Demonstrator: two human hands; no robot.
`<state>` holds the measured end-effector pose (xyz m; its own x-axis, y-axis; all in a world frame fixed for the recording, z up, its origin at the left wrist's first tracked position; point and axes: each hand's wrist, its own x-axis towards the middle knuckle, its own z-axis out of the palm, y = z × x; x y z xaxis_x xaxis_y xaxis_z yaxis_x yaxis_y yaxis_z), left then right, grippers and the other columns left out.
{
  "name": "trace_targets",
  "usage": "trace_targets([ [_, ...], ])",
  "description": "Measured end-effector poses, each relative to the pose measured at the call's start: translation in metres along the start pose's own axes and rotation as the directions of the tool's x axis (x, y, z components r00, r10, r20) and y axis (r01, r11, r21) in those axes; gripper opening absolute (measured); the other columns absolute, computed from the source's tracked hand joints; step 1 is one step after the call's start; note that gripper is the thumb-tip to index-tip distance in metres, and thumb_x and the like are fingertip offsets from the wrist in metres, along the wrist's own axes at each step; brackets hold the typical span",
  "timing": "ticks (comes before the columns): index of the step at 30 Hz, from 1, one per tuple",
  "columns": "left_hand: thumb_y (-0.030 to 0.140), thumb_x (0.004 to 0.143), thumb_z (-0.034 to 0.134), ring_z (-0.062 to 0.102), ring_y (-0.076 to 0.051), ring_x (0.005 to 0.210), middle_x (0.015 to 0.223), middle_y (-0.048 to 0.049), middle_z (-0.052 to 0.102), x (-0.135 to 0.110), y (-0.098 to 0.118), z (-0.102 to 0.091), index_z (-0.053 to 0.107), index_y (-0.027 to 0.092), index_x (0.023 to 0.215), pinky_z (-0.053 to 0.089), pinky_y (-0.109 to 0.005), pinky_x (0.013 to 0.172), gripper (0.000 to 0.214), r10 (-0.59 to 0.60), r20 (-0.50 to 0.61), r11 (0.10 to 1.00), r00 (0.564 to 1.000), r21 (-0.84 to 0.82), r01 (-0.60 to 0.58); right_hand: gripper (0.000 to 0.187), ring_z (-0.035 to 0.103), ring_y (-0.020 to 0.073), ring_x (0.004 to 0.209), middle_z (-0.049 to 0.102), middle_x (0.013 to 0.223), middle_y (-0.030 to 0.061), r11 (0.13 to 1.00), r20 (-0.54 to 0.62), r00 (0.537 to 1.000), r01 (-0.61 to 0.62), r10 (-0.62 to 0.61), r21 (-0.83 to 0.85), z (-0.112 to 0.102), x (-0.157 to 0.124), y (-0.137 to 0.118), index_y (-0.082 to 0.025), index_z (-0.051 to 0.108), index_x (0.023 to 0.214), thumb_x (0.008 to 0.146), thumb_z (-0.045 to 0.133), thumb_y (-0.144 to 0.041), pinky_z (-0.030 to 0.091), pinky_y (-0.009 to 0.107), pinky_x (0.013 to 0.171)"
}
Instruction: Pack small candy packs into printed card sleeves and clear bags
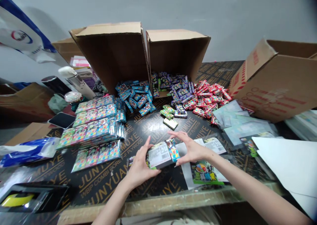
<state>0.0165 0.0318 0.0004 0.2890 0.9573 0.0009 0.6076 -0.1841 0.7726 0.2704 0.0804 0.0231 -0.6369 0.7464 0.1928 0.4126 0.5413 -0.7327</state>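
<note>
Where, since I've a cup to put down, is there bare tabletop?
Between the stacked packs and left hand, nearer than the blue packets; another between those stacks and the table's near edge. Crowded: the right, with red packets, clear sleeves, white sheet.

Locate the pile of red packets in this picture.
In the head view, the red packets lie right of centre, between the purple packets on their left and the red-printed cardboard box on their right.

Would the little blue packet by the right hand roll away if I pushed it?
The blue packet probably wouldn't roll, because it looks flat and rectangular. It might slide instead, since it looks smooth. It's probably easy to lift, being smaller than the right hand.
</note>
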Motion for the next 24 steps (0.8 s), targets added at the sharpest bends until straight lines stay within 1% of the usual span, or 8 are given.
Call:
trace_targets([
  [3,0.027,0.055,0.072,0.048,-0.024,0.111,0.121,-0.0069,0.049,0.001,-0.001,-0.002,0.007,0.025,0.141,0.034,-0.041,0.098,0.107,-0.012,-0.099,0.999,0.995,0.037,0.015,0.094,0.042,0.0266,0.116,0.053,0.118,0.0098,0.998,-0.223,0.974,-0.051,0.043,-0.028,0.009,-0.005,-0.005,-0.023,0.021,0.137,0.062,0.071,-0.048,0.014,0.047,0.102],
  [8,0.027,0.058,0.070,0.047,-0.025,0.109,0.119,-0.0073,0.048,0.004,0.001,-0.002,0.004,0.025,0.141,0.036,-0.042,0.095,0.106,0.044,-0.130,0.993,0.991,0.117,-0.029,0.060,0.051,0.0206,0.109,0.062,0.109,0.0062,0.999,-0.052,0.999,0.000,0.002,0.043,0.019,0.004,-0.010,-0.025,0.021,0.138,0.086,0.048,-0.039,0.013,0.046,0.103],
  [10,0.027,0.058,0.069,0.047,-0.026,0.108,0.118,-0.0078,0.048,0.005,-0.001,0.000,0.004,0.025,0.141,0.036,-0.043,0.094,0.105,0.049,-0.127,0.988,0.991,0.152,-0.029,0.050,0.051,0.0212,0.109,0.059,0.114,0.0074,0.998,-0.209,0.976,-0.062,0.056,-0.021,0.010,0.019,0.008,-0.025,0.034,0.133,0.087,0.046,-0.040,0.022,0.044,0.100],
  [13,0.027,0.058,0.069,0.045,-0.028,0.109,0.119,-0.0088,0.048,0.001,-0.009,0.004,0.008,0.026,0.141,0.035,-0.045,0.094,0.103,0.064,-0.066,0.973,0.996,0.226,-0.047,0.051,0.046,0.0271,0.112,0.053,0.120,0.0120,0.924,-0.597,0.779,-0.348,0.192,-0.157,-0.013,0.046,0.052,-0.021,0.046,0.123,0.079,0.054,-0.046,0.031,0.045,0.094],
  [14,0.026,0.058,0.069,0.044,-0.028,0.110,0.120,-0.0090,0.047,-0.001,-0.013,0.006,0.011,0.026,0.141,0.034,-0.045,0.094,0.101,0.069,-0.025,0.965,0.997,0.255,-0.060,0.059,0.045,0.0302,0.112,0.051,0.121,0.0146,0.875,-0.661,0.710,-0.454,0.242,-0.167,-0.021,0.055,0.068,-0.019,0.045,0.124,0.074,0.058,-0.048,0.032,0.048,0.092],
  [16,0.026,0.057,0.070,0.041,-0.029,0.114,0.123,-0.0088,0.046,-0.006,-0.018,0.010,0.019,0.028,0.139,0.031,-0.046,0.097,0.097,0.074,0.062,0.946,0.995,0.312,-0.089,0.069,0.043,0.0342,0.111,0.050,0.119,0.0175,0.811,-0.697,0.652,-0.558,0.298,-0.176,-0.032,0.068,0.095,-0.016,0.045,0.124,0.065,0.065,-0.047,0.032,0.053,0.088],
  [21,0.026,0.053,0.073,0.040,-0.030,0.117,0.125,-0.0080,0.047,-0.016,-0.026,0.010,0.032,0.030,0.135,0.022,-0.050,0.103,0.092,0.060,0.156,0.923,0.986,0.367,-0.114,0.031,0.054,0.0251,0.092,0.061,0.094,0.0111,0.879,-0.606,0.746,-0.451,0.276,-0.154,-0.046,0.076,0.110,-0.016,0.063,0.094,0.070,0.060,-0.035,0.040,0.039,0.084],
  [24,0.033,0.050,0.077,0.040,-0.031,0.118,0.125,-0.0095,0.048,-0.016,-0.023,0.003,0.040,0.028,0.131,0.021,-0.052,0.104,0.088,0.035,0.104,0.956,0.994,0.287,-0.064,0.033,0.055,0.0226,0.086,0.061,0.089,0.0105,0.912,-0.622,0.736,-0.403,0.269,-0.082,-0.049,0.067,0.089,-0.014,0.062,0.094,0.082,0.044,-0.039,0.042,0.035,0.079],
])
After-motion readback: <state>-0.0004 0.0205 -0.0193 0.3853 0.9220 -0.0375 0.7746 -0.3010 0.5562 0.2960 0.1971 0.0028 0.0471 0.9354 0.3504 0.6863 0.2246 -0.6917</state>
